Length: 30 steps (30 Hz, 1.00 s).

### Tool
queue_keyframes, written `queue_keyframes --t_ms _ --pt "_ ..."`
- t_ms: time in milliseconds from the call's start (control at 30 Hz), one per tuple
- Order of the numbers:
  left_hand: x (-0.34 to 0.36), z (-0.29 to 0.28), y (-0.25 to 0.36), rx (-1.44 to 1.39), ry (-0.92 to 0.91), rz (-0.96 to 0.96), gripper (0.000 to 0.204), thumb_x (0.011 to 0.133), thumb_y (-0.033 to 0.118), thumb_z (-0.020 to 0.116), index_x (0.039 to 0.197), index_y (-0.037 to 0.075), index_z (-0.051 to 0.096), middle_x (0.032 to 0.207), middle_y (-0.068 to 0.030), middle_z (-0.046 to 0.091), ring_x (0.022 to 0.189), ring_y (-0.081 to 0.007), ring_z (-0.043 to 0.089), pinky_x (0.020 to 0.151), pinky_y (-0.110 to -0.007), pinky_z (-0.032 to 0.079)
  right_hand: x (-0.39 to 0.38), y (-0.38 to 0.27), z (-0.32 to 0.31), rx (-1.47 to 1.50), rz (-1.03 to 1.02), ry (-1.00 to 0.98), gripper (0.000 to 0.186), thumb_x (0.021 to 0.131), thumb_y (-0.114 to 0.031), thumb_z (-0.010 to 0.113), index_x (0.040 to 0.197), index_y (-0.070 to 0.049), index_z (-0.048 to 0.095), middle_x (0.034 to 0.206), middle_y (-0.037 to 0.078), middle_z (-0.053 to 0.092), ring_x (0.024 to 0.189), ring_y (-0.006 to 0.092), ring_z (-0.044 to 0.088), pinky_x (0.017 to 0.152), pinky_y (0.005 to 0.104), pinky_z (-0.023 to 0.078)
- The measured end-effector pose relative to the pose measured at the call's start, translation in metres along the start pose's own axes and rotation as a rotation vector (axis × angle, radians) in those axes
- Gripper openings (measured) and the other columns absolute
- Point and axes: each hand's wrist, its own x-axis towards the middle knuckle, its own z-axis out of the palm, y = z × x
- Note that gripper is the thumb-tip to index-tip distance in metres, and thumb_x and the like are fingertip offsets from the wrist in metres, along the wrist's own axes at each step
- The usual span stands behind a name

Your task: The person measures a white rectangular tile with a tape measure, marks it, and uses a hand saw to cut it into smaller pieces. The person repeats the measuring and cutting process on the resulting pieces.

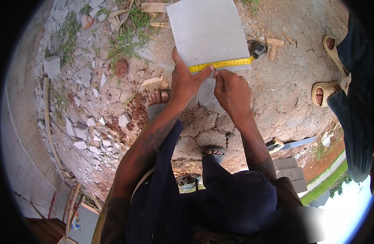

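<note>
A pale grey concrete block (209, 32) lies on the ground ahead of me. The yellow blade of a tape measure (233, 62) runs across the block's near edge, and its dark case sits just past the right corner. My left hand (186, 79) is at the block's near left corner, one finger up along the side, the thumb pressing the blade down. Beside that thumb, my right hand (232, 90) is closed with curled fingers at the blade's lower edge. Whatever it pinches, if anything, is hidden.
Broken grey block pieces (83, 132) are strewn at the left. A handsaw (294, 143) lies to the right, near stacked blocks (290, 173). Another person's sandalled feet (323, 92) stand at the right. Wood scraps (275, 42) lie beyond the tape's case.
</note>
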Motion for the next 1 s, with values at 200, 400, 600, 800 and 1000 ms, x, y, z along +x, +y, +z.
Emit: queue_keyframes --t_ms 200,400,600,800,1000 --pt "0.001 0.000 0.004 -0.026 -0.012 -0.054 0.114 0.083 0.031 0.087 0.156 -0.004 0.006 0.125 -0.0301 0.066 0.113 -0.0390 0.070 0.094 -0.044 0.058 0.001 -0.004 -0.002 -0.029 0.006 -0.003 0.023 0.099 -0.024 0.062 0.087 -0.006 0.072 0.079 0.024 0.070 0.080 0.0476 0.069 0.070 0.0567 0.054" --pt "0.000 0.000 0.008 -0.015 -0.010 -0.063 0.113 0.084 0.030 0.086 0.156 -0.005 0.005 0.124 -0.0305 0.066 0.113 -0.0374 0.071 0.094 -0.043 0.058 0.003 -0.004 0.000 -0.080 0.007 -0.022 0.023 0.098 -0.022 0.061 0.088 -0.005 0.073 0.082 0.025 0.071 0.081 0.0468 0.070 0.073 0.0558 0.056" --pt "0.000 0.000 0.004 0.007 -0.007 -0.056 0.115 0.084 0.030 0.087 0.156 -0.006 0.005 0.127 -0.0304 0.065 0.114 -0.0380 0.070 0.094 -0.043 0.058 0.009 -0.009 -0.003 0.005 0.081 -0.102 0.026 0.098 -0.020 0.057 0.090 -0.001 0.073 0.086 0.029 0.072 0.086 0.0480 0.072 0.079 0.0583 0.057" --pt "0.001 0.000 0.003 -0.027 0.009 -0.057 0.114 0.083 0.031 0.088 0.156 -0.005 0.008 0.127 -0.0300 0.065 0.115 -0.0387 0.069 0.095 -0.043 0.057 0.013 -0.011 -0.005 0.037 0.113 -0.106 0.026 0.096 -0.020 0.059 0.092 0.002 0.073 0.091 0.031 0.072 0.091 0.0492 0.071 0.083 0.0570 0.057" --pt "0.000 -0.001 0.007 0.013 -0.006 -0.084 0.114 0.083 0.031 0.088 0.156 -0.006 0.008 0.127 -0.0299 0.065 0.116 -0.0390 0.069 0.096 -0.043 0.057 0.008 -0.012 -0.005 -0.030 0.139 -0.133 0.027 0.094 -0.022 0.061 0.097 0.003 0.073 0.094 0.029 0.073 0.095 0.0470 0.072 0.087 0.0546 0.057"
